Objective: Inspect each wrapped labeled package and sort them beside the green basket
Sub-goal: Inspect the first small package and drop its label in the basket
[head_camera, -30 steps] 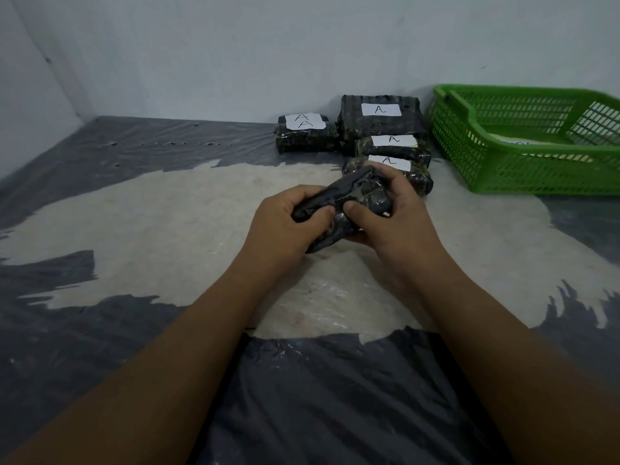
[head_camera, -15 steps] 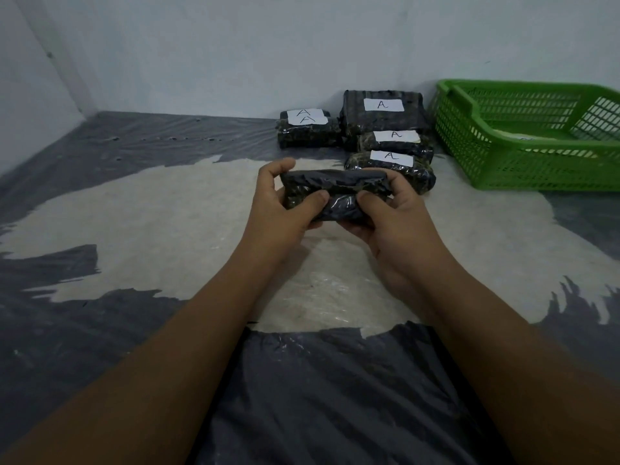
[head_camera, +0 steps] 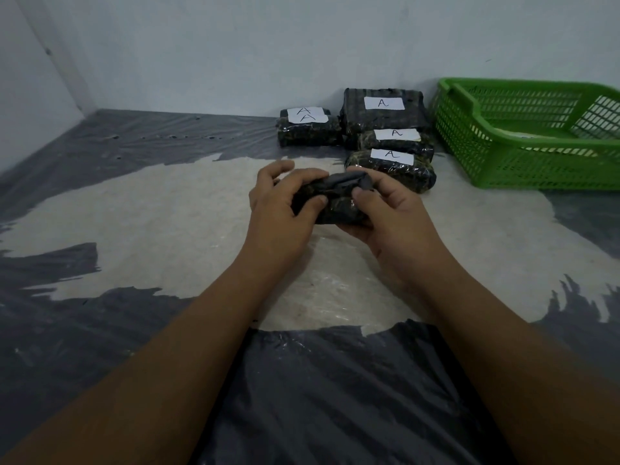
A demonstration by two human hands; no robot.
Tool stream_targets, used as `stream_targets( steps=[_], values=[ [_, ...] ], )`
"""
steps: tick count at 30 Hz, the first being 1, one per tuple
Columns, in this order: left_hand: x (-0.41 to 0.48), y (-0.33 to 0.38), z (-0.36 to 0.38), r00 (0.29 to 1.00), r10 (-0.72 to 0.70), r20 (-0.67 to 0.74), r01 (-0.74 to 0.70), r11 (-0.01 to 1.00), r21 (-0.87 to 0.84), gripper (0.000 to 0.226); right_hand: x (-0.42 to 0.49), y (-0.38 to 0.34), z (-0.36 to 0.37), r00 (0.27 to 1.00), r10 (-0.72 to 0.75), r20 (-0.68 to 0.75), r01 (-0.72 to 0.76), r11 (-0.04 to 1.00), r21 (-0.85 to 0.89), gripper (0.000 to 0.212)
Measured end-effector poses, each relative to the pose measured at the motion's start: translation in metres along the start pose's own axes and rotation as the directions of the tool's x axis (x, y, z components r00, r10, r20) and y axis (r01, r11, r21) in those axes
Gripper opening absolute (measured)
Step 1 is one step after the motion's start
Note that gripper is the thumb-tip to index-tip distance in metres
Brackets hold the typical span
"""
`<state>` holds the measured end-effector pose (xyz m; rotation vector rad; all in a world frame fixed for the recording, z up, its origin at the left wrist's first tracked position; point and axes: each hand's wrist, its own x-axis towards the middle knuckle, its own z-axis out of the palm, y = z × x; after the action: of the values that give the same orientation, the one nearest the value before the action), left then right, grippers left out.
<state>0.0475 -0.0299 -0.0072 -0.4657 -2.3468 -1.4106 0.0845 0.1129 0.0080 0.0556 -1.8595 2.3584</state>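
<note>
Two hands hold one dark wrapped package [head_camera: 335, 199] between them, above the plastic sheet [head_camera: 134, 229] that covers the floor. The left hand [head_camera: 278, 209] grips the package's left end, with the thumb [head_camera: 317, 201] pressed on the near face and the fingers curled round the far side. The right hand [head_camera: 392, 216] grips the right end, its thumb [head_camera: 364, 196] on the near face and its fingers underneath and behind. Both hands are closed round the package. Just beyond the grip, a little to its right, lies a nearest labelled package [head_camera: 392, 169] marked A, close to the right hand's fingertips; whether they touch cannot be told. Behind it lies a second labelled package [head_camera: 396, 139], and behind that a larger package [head_camera: 382, 112], each marked A. Beyond the grip and slightly to its left sits a small stack of packages [head_camera: 307, 129] with white labels, just beside the larger one. Farther right of the grip, well apart from the hands, stands the green basket [head_camera: 503, 162], just beside the row of packages and near the wall [head_camera: 235, 45].
</note>
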Motion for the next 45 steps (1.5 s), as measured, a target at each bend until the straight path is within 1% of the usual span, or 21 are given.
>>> stream_targets(
  steps=[3,6,7,9,11,13,14,16,17,18,19,21,25,29,31,33,36,38,41,43,45],
  values=[
    [0.000,0.001,-0.001,0.999,0.044,-0.024,-0.043,0.999,0.009,0.032,-0.003,0.002,0.003,1.000,0.002,0.025,-0.002,1.000,-0.009,0.019],
    [-0.002,0.005,-0.001,0.992,0.122,-0.018,-0.122,0.993,-0.005,0.032,-0.003,0.005,0.005,0.999,-0.025,-0.038,0.024,1.000,-0.010,0.004],
    [-0.003,0.008,0.000,0.992,0.124,-0.005,-0.124,0.991,-0.042,0.034,-0.003,0.005,0.005,0.997,-0.043,-0.058,0.042,0.999,-0.005,0.007],
    [-0.003,0.013,-0.001,1.000,0.016,0.025,-0.011,0.977,-0.211,0.042,-0.002,0.003,0.004,0.995,-0.071,-0.073,0.070,0.997,-0.009,0.013],
    [-0.002,0.018,-0.001,0.982,-0.178,0.070,0.190,0.876,-0.443,0.042,-0.002,0.002,0.004,0.994,-0.071,-0.078,0.070,0.997,-0.010,0.017],
    [-0.001,0.020,-0.001,0.948,-0.294,0.120,0.310,0.776,-0.549,0.029,-0.001,0.002,0.005,0.993,-0.078,-0.085,0.075,0.997,-0.033,0.020],
    [-0.001,0.020,0.000,0.948,-0.296,0.120,0.312,0.777,-0.547,0.020,-0.001,0.002,0.005,0.994,-0.073,-0.085,0.070,0.997,-0.039,0.019],
    [-0.001,0.019,0.001,0.966,-0.242,0.094,0.255,0.816,-0.518,0.011,-0.001,0.003,0.004,0.996,-0.035,-0.080,0.033,0.999,-0.021,0.009],
    [-0.002,0.019,0.001,0.974,-0.208,0.087,0.223,0.832,-0.508,0.012,-0.001,0.003,0.003,0.996,-0.017,-0.087,0.015,1.000,-0.027,0.009],
    [-0.002,0.018,0.001,0.980,-0.181,0.086,0.200,0.843,-0.500,0.013,-0.001,0.004,0.002,0.994,-0.012,-0.104,0.006,0.998,-0.057,0.017],
    [-0.003,0.018,0.001,0.982,-0.165,0.089,0.187,0.850,-0.493,0.014,-0.002,0.005,0.002,0.992,-0.021,-0.122,0.008,0.994,-0.106,0.025],
    [-0.004,0.018,0.001,0.983,-0.156,0.094,0.182,0.857,-0.483,0.013,-0.003,0.005,0.003,0.988,-0.061,-0.145,0.033,0.981,-0.190,0.027],
    [-0.003,0.016,0.004,0.989,-0.138,0.046,0.145,0.910,-0.388,0.015,-0.004,0.005,0.005,0.984,-0.099,-0.148,0.057,0.962,-0.269,0.023],
    [-0.003,0.016,0.004,0.990,-0.139,0.016,0.134,0.912,-0.387,0.009,-0.004,0.006,0.006,0.980,-0.148,-0.136,0.100,0.944,-0.313,0.012],
    [-0.006,0.016,0.005,0.993,-0.120,0.012,0.117,0.928,-0.353,0.016,-0.003,0.006,0.006,0.972,-0.192,-0.136,0.132,0.923,-0.361,0.010],
    [-0.005,0.012,0.006,0.993,-0.121,-0.002,0.114,0.937,-0.331,0.018,-0.003,0.006,0.006,0.975,-0.182,-0.128,0.129,0.930,-0.343,0.012],
    [-0.001,0.008,0.004,0.991,-0.134,-0.010,0.123,0.936,-0.331,0.012,-0.003,0.004,0.006,0.987,-0.125,-0.102,0.097,0.965,-0.245,0.019],
    [-0.002,0.006,0.004,0.995,-0.098,-0.002,0.095,0.962,-0.255,0.005,-0.004,0.005,0.005,0.984,-0.148,-0.095,0.112,0.945,-0.306,0.020],
    [-0.007,0.006,0.007,0.998,-0.027,0.049,0.026,1.000,0.006,0.026,-0.003,0.005,0.005,0.976,-0.188,-0.111,0.138,0.925,-0.355,0.021],
    [-0.009,0.007,0.008,0.990,0.004,0.139,-0.028,0.986,0.165,0.043,-0.003,0.005,0.006,0.973,-0.199,-0.119,0.151,0.933,-0.326,0.021],
    [-0.009,0.008,0.009,0.970,-0.032,0.240,-0.008,0.986,0.164,0.049,-0.004,0.003,0.007,0.975,-0.182,-0.130,0.151,0.963,-0.222,0.022]
  ],
)
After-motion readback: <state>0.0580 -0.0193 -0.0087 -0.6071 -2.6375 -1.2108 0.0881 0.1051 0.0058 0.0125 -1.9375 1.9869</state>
